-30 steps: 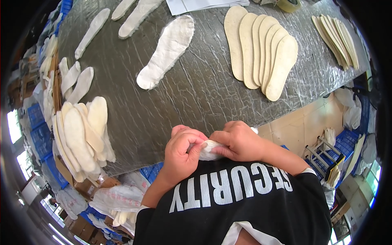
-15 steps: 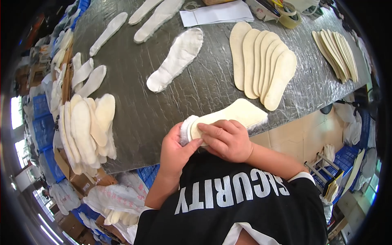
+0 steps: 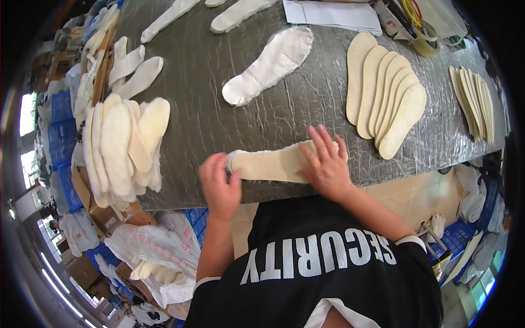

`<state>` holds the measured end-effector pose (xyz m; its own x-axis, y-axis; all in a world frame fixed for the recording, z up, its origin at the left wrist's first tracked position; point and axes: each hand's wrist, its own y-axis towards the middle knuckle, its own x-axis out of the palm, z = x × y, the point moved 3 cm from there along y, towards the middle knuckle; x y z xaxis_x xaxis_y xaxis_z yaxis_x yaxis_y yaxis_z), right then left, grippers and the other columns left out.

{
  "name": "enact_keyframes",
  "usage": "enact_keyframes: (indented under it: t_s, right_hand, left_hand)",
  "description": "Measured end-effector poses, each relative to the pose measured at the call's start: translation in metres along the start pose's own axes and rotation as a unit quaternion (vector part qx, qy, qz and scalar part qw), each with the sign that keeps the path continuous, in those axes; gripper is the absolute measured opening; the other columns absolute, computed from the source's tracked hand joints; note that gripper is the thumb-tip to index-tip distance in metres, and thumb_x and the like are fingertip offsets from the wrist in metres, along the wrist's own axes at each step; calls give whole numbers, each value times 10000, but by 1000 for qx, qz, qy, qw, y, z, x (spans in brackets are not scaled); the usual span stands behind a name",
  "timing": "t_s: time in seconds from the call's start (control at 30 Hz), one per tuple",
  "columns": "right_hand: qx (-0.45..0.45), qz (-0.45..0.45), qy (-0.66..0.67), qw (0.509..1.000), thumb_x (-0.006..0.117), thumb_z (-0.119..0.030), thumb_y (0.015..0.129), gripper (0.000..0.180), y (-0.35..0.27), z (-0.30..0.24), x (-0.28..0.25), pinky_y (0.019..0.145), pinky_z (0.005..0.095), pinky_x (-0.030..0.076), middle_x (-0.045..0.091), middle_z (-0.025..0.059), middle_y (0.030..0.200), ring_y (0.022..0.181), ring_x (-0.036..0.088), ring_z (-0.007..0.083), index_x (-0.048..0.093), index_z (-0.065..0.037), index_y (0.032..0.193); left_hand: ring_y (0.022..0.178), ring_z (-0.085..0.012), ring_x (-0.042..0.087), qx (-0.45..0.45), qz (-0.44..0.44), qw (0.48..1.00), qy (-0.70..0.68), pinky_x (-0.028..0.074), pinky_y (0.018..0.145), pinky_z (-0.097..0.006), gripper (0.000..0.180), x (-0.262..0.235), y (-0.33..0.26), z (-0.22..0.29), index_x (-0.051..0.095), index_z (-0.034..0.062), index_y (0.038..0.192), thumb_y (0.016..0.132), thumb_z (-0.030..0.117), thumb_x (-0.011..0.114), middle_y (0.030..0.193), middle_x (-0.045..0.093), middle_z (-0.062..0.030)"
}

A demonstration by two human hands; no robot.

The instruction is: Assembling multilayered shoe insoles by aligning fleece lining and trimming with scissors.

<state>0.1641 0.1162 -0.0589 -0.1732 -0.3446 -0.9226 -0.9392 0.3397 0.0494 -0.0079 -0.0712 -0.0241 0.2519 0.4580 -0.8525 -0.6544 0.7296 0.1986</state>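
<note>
A cream insole (image 3: pixel 268 165) with a white fluffy edge lies lengthwise near the table's front edge, its narrow heel end to the left. My right hand (image 3: pixel 328 167) rests on its wide toe end with the fingers spread. Beside the heel end is my left hand (image 3: pixel 220 186), a little blurred, its thumb apart from its fingers; whether it touches the insole I cannot tell. Beyond them lies a white fleecy insole (image 3: pixel 268 65). To the right, several flat cream insoles (image 3: pixel 402 120) are fanned out, overlapping one another.
A pile of fluffy cream insoles (image 3: pixel 116 147) sits at the table's left edge, with thinner white insoles (image 3: pixel 141 79) behind it. At the far right stands a stack of cream insoles (image 3: pixel 473 104). White paper sheets (image 3: pixel 333 16) and a tape roll (image 3: pixel 426 46) lie at the back.
The insole has gone from being gripped in both hands to lying flat on the table. My left hand has let go; my right hand has spread over the toe end. The view has shifted.
</note>
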Motion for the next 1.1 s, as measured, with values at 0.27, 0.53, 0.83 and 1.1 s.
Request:
enact_keyframes:
  t_s: [0.27, 0.53, 0.83, 1.1]
  right_hand:
    - [-23, -58, -51, 997, 556, -655, 742, 919, 6, -13, 41, 1125, 610, -30, 273, 194, 1530, 1453, 169, 340, 412, -54, 1421]
    - [-35, -26, 56, 997, 665, -544, 724, 661, 10, -8, 26, 1060, 571, 209, 479, 165, 1347, 1304, 400, 335, 543, -65, 1162]
    - [-24, -13, 135, 990, 762, -367, 687, 490, 27, -18, -5, 887, 504, 343, 620, 18, 932, 909, 576, 224, 575, -105, 1057]
    - [-22, -129, 130, 983, 765, -302, 688, 318, 41, -22, -1, 863, 440, 369, 595, 9, 813, 824, 574, 207, 668, -119, 929]
  left_hand:
    - [1422, -354, 247, 129, -279, 950, 54, 167, 1143, -528, 795, 66, -34, 19, 386, -37, 1382, 770, 361, 701, 1520, 286, -195]
    - [1360, -407, 322, -46, -130, 990, 39, 274, 1096, -473, 668, 35, -11, -20, 445, -27, 1327, 792, 261, 721, 1462, 381, -208]
    - [862, -160, 611, -196, -172, 906, -333, 490, 796, -289, 282, 19, 0, -28, 518, 48, 858, 721, -86, 725, 954, 666, -97]
    - [978, -221, 574, -150, -320, 910, -215, 463, 845, -333, 524, 19, 18, -23, 589, -2, 1164, 675, 42, 773, 962, 640, -82]
